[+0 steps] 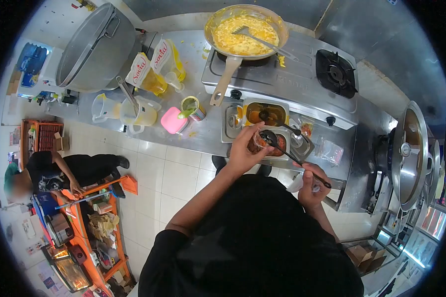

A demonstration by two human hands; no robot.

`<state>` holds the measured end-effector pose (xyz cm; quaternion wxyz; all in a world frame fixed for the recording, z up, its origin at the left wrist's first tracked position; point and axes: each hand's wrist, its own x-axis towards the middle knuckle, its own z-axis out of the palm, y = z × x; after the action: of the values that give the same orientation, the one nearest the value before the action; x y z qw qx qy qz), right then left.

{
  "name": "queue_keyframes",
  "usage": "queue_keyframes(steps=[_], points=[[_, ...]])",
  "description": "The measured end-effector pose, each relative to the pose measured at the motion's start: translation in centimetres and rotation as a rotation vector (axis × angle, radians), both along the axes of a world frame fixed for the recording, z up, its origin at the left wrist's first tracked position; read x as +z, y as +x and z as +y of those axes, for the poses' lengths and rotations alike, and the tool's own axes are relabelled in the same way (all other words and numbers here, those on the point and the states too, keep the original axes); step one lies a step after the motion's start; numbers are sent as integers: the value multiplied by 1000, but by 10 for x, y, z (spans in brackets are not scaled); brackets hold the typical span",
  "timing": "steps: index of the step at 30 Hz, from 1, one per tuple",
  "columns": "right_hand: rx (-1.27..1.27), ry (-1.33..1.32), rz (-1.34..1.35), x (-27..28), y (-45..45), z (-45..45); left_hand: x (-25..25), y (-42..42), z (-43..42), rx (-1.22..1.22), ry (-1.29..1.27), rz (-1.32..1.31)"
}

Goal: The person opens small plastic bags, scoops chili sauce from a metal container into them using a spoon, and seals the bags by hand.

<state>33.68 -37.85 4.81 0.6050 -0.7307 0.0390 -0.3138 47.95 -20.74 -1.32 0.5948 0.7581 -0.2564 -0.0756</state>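
My left hand (245, 152) is closed around a small clear plastic cup (257, 140) above the metal food pans. In my right hand (309, 187) is the handle of a black ladle (298, 161); its bowl is at the cup's mouth. Something small and clear, too small to name, also shows by my right palm. Beneath the cup, partly hidden, sits a pan of red sauce (281, 143). Behind it a pan of brown-orange sauce (255, 115) has a second black ladle (277, 121) resting in it.
A frying pan (229, 74) of yellow egg-like food with a spatula (257, 38) sits on the stove (292, 74). Leftward are oil pouches (146, 74), measuring jugs (139, 113), an open can (193, 109) and a pink-lidded box (173, 120). Another person (59, 173) is at far left.
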Motion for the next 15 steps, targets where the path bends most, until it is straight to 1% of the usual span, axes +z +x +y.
queue_keyframes(steps=[2,3,5,6,8,9,10,12,13,14,15], points=[[-109,23,49,-5,-3,-3,1,-1,-1,-4,-36,104],[-107,22,48,-2,-2,-6,1,-1,0,-2,-37,102],[-210,380,148,3,4,-13,1,0,4,7,1,97],[-209,379,145,-3,5,-18,-1,1,6,7,0,94],[-188,107,470,-38,5,-34,-8,2,11,31,45,-88],[-136,-77,464,-72,4,-42,-7,1,12,27,43,-89],[-138,-77,463,-71,9,-39,-6,0,13,32,50,-67],[179,-68,588,-68,25,-28,-4,-2,14,40,57,-44],[195,-374,395,-72,33,-28,-2,-2,14,38,125,-75],[197,-373,393,-68,33,-30,-1,-3,14,37,193,-105],[188,-613,606,-60,32,-34,0,-2,14,41,195,-106]])
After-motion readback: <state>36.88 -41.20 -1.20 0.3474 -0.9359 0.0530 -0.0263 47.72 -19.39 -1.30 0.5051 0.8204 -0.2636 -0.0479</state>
